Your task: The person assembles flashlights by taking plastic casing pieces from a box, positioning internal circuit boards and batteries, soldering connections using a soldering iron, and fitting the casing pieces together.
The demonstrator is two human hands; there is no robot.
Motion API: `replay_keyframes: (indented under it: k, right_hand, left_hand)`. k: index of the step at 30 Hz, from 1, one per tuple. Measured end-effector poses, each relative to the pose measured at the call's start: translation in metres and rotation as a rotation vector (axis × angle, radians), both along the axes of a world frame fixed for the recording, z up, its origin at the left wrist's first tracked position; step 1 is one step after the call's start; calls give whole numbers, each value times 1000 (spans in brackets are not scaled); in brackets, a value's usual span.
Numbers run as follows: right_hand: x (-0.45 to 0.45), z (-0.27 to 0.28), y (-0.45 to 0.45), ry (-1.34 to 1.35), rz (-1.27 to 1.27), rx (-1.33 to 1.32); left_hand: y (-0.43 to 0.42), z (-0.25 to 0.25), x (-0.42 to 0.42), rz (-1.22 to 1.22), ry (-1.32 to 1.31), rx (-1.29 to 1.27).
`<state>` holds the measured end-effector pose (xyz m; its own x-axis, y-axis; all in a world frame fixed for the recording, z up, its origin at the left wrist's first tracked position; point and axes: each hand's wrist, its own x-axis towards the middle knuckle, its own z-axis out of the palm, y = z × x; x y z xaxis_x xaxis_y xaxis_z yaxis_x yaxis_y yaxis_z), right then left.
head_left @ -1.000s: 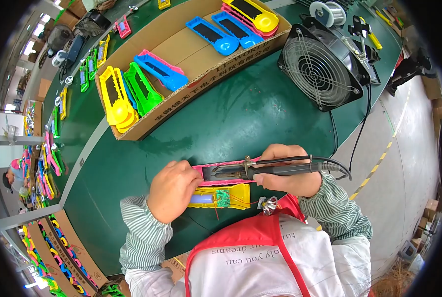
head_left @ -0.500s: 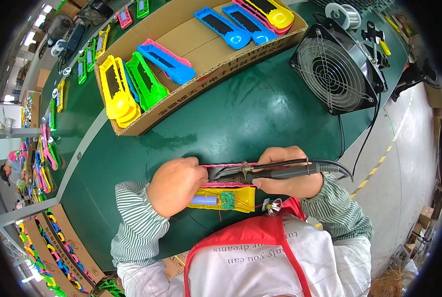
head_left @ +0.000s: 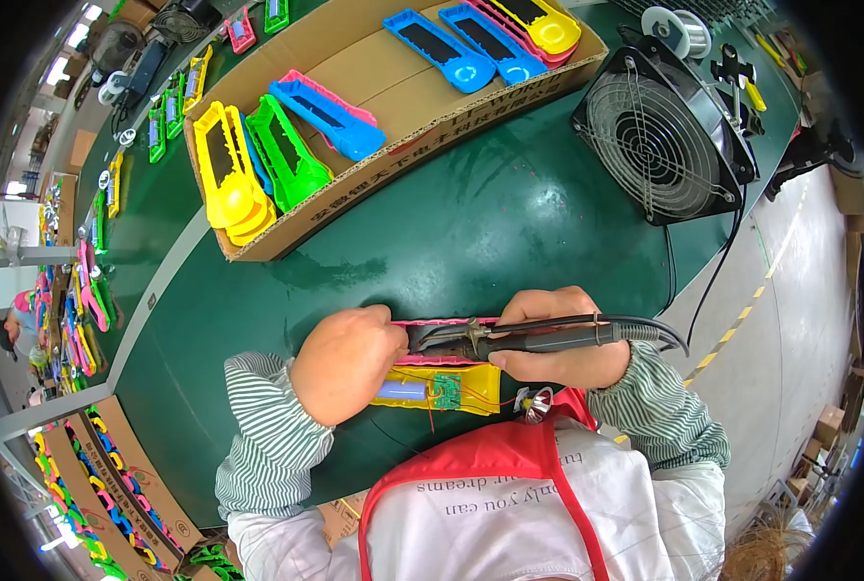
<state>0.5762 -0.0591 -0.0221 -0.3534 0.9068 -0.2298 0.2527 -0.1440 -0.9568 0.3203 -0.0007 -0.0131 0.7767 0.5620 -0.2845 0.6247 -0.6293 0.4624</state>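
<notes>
My left hand [head_left: 348,364] is closed on the left end of a pink plastic casing [head_left: 441,362], fingertips partly hidden. My right hand [head_left: 579,363] grips a soldering iron [head_left: 558,338] with a metal guide and cable along its top. The iron lies lengthwise over the casing, its tip pointing left toward the left fingers; I cannot tell what it touches. Nearer my body is a yellow casing [head_left: 480,389] holding a purple battery cell [head_left: 401,390] and a green circuit board [head_left: 446,391]. Thin red wires run from it, and a small lamp reflector [head_left: 534,405] sits at its right.
A cardboard box [head_left: 403,160] with yellow, green, blue and pink casings stands beyond my hands. At the right are a black fan [head_left: 650,145] and a solder spool [head_left: 676,34]. More casings line the left, where another person [head_left: 23,329] sits. Filled boxes [head_left: 112,484] stand lower left.
The view has shifted very slightly. Both hands, the soldering iron and the casings keep nearly the same places.
</notes>
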Motion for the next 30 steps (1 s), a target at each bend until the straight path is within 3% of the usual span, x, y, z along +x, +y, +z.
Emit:
replay_keyframes:
  k: [30]
  right_hand:
    - [26,14,-16,-66,-135,135]
  left_hand:
    - [4,-1,-1,-11,46,37]
